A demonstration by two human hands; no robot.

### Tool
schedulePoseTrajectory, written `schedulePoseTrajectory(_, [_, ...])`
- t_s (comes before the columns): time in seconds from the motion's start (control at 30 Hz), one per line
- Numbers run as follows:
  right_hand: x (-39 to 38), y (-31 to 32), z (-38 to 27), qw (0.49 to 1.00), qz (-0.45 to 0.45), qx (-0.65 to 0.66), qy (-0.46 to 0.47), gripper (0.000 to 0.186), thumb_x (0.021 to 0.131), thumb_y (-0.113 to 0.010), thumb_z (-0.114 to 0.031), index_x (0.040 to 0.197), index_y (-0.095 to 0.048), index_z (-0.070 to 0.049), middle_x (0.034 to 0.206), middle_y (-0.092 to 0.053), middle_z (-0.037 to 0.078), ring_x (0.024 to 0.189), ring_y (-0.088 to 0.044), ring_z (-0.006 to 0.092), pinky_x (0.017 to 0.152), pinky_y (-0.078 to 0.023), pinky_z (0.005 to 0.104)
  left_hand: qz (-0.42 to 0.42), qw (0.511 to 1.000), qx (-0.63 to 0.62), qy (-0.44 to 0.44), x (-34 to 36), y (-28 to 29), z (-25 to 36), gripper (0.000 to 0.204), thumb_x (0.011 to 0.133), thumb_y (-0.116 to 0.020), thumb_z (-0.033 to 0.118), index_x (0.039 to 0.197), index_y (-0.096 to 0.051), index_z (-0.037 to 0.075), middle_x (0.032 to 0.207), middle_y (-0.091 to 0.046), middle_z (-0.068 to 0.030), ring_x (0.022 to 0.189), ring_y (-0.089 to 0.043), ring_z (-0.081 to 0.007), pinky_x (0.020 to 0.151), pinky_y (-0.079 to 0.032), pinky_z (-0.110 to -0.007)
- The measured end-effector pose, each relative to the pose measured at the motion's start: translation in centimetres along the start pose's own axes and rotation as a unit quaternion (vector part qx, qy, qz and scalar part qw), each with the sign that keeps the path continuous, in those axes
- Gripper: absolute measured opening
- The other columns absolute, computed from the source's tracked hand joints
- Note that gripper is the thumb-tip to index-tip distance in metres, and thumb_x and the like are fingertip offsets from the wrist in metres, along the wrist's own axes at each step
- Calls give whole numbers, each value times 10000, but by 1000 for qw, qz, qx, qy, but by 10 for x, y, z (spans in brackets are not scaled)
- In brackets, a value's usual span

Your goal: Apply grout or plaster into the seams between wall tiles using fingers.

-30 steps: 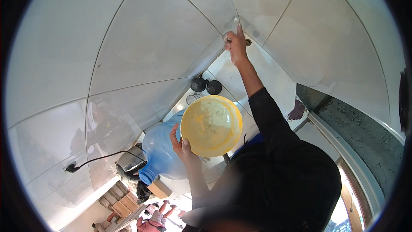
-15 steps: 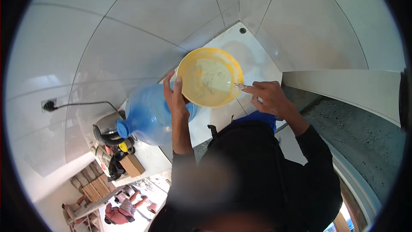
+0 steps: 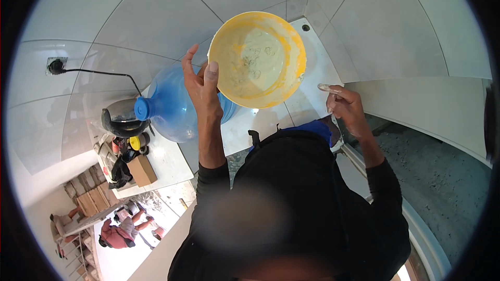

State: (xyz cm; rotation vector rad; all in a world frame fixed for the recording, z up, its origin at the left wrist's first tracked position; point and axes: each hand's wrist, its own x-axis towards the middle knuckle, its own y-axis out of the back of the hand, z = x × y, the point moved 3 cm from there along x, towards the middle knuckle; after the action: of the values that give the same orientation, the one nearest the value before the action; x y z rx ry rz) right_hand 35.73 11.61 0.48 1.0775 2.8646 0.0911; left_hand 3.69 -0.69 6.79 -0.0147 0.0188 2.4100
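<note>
My left hand (image 3: 202,86) grips the left side of a yellow bowl (image 3: 299,62), thumb on its rim and the other fingers behind it. Thin pale paste (image 3: 263,54) coats the inside of the bowl, with some small lumps or bubbles in the middle. To the right of the bowl and apart from it is my right hand (image 3: 346,105). Its index finger points out, smeared with whitish paste, while the other fingers are partly curled and hold nothing I can see. Left of the bowl, behind my left wrist, a large blue water bottle (image 3: 174,112) lies on its side.
The white counter (image 3: 312,93) has a round hole in its far corner, against tiled walls. An electric kettle (image 3: 121,119), a cardboard box (image 3: 141,170) and a wall socket (image 3: 56,66) with a plugged cord are at left. Lower left, another person (image 3: 117,235) is bent over.
The bowl has come up closer with my left hand, lifted over the counter. My right hand has drawn away from the bowl's rim to the right.
</note>
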Motion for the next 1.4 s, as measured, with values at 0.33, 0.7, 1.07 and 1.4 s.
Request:
schedulePoseTrajectory(0.33, [7,-24,-39,993,3,120,5,549,913,-628,-92,1452,-576,-3,720,-582,37,585,-493,96,538,-398,245,-19,996,9,-88,-16,-5,22,939,826,-840,340,1535,-312,21,980,-726,-156,856,-715,-185,724,-564,-268])
schedulePoseTrajectory(0.7, [11,-46,-61,985,-97,-141,-15,566,843,-640,-7,1406,-592,-46,628,-533,53,530,-533,156,571,-446,309,-41,995,70,-56,-18,-12,10,900,840,-828,255,1532,-296,37,995,-734,-173,800,-717,-188,699,-560,-276])
schedulePoseTrajectory(1.07, [78,-99,-83,923,-26,-373,89,546,850,-628,-107,1390,-599,-30,710,-663,179,676,-658,401,661,-515,498,-75,997,12,-20,-31,-18,-15,881,894,-800,422,1538,-311,72,985,-737,-160,893,-705,-184,778,-555,-315])
schedulePoseTrajectory(1.4, [83,-113,-69,910,-114,-395,44,490,855,-672,-200,1325,-656,-62,825,-732,181,798,-723,385,746,-575,486,-27,998,55,-2,-32,-21,-11,848,911,-736,534,1518,-381,60,910,-713,-116,851,-622,-142,781,-474,-288])
